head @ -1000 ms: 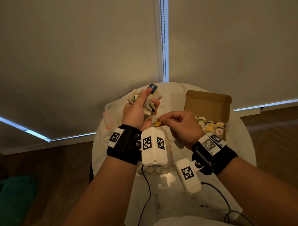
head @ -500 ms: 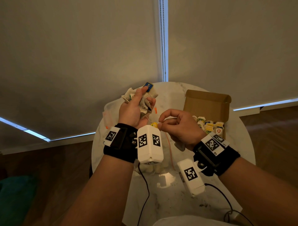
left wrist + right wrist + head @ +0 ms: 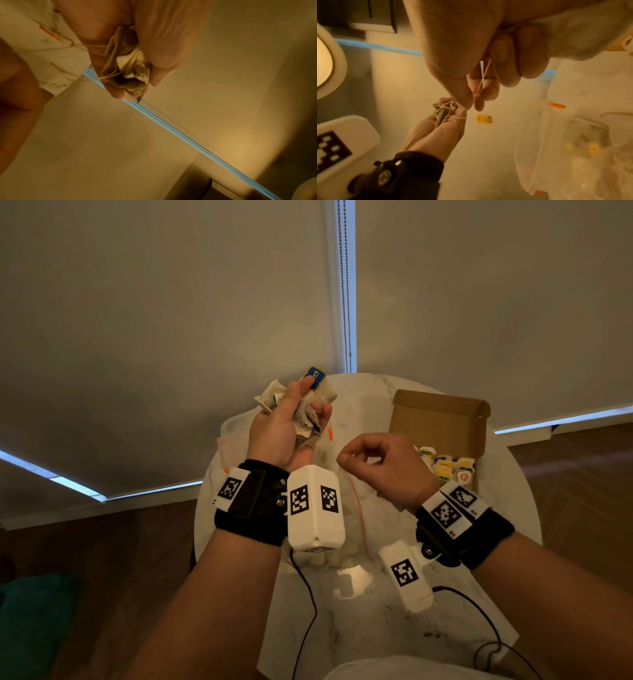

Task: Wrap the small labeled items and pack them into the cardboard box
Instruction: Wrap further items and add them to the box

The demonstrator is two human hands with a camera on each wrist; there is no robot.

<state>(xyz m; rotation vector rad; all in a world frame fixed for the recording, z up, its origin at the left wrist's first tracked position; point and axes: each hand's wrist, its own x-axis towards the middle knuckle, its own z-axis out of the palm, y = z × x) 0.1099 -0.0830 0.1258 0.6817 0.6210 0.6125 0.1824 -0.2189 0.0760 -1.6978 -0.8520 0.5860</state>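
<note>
We see a round marble surface (image 3: pixel 428 594) carrying the open cardboard box (image 3: pixel 440 419), small labeled items (image 3: pixel 445 467) packed inside at its near end. Above the surface, our left hand (image 3: pixel 281 429) grips a bunch of tea bags (image 3: pixel 308 412) with a blue tag (image 3: pixel 315 377); our right hand (image 3: pixel 380 463) pinches a thin string (image 3: pixel 482 79) running to them, a yellow tag (image 3: pixel 484 118) dangling

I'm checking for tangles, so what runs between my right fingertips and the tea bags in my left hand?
A thin white string, with a yellow tag dangling; right wrist view.
</note>
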